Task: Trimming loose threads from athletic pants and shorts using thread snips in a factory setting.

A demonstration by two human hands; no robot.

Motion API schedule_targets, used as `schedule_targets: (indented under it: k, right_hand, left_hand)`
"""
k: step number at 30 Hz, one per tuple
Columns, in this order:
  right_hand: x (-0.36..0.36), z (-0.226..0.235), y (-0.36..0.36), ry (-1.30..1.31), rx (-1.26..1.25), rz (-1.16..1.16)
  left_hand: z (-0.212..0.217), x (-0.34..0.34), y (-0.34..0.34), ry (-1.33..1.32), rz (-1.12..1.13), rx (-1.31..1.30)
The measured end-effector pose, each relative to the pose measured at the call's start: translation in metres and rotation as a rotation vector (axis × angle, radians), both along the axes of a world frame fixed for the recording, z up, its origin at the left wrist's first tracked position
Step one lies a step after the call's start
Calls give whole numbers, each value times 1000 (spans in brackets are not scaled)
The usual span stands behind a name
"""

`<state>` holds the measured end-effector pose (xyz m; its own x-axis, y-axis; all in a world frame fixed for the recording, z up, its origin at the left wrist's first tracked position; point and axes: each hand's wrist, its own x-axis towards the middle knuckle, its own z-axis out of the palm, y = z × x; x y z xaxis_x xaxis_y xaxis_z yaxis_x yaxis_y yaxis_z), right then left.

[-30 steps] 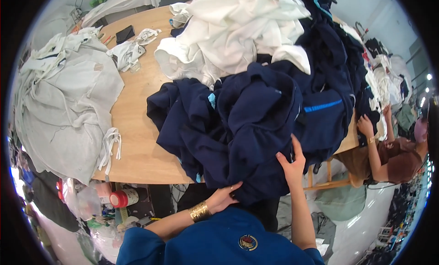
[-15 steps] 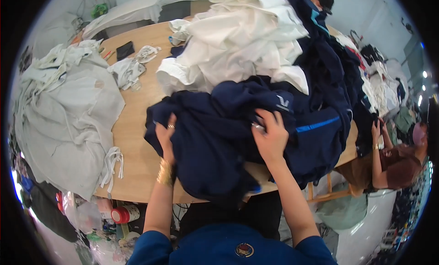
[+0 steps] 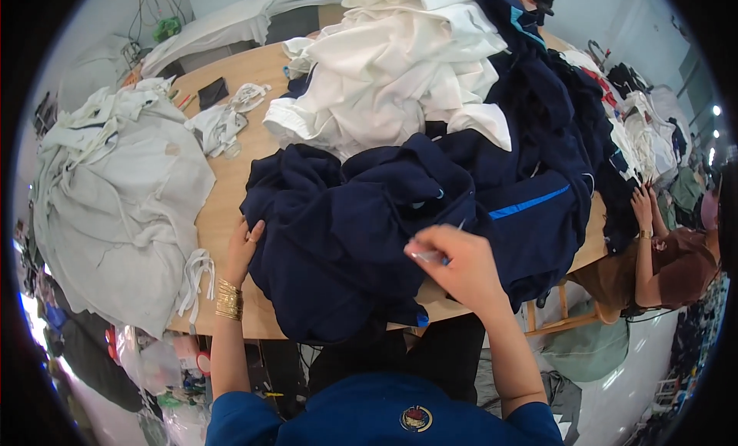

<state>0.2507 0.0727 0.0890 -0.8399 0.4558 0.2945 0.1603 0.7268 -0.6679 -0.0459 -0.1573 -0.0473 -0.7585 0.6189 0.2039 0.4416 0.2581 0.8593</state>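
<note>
A dark navy garment lies bunched at the table's front edge, some of its cloth hanging over. My left hand grips its left edge, fingers curled at the cloth and a gold bangle on the wrist. Above the garment's right part is my right hand, its fingers closed round a small metal tool with a blue part. The tool is mostly hidden in the fingers, so its kind is unclear. To the right, more navy clothing shows a bright blue stripe.
A tall heap of white garments stands behind the navy one. Pale grey clothing covers the table's left side. Near it lie a white scrap and a black flat item. At the right edge a co-worker's hands touch dark cloth.
My left hand has moved left and slightly down to the garment's edge. The right hand has come lower, off the cloth. A white mark on the navy cloth is out of sight.
</note>
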Motion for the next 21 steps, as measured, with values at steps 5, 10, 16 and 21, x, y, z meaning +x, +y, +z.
schedule_targets:
  k: [5,10,16,21]
  right_hand:
    - [-39,-26,17,168,261,-130]
    - [-48,-98,12,-20,218,-143]
    - [-9,-26,9,-163,77,-29]
    - [36,-17,-2,-52,-58,-146]
  left_hand:
    - [36,57,-3,89,249,43]
    - [2,122,22,523,119,-234]
    - [64,77,38,414,261,-51]
    - [69,-25,117,201,193,195]
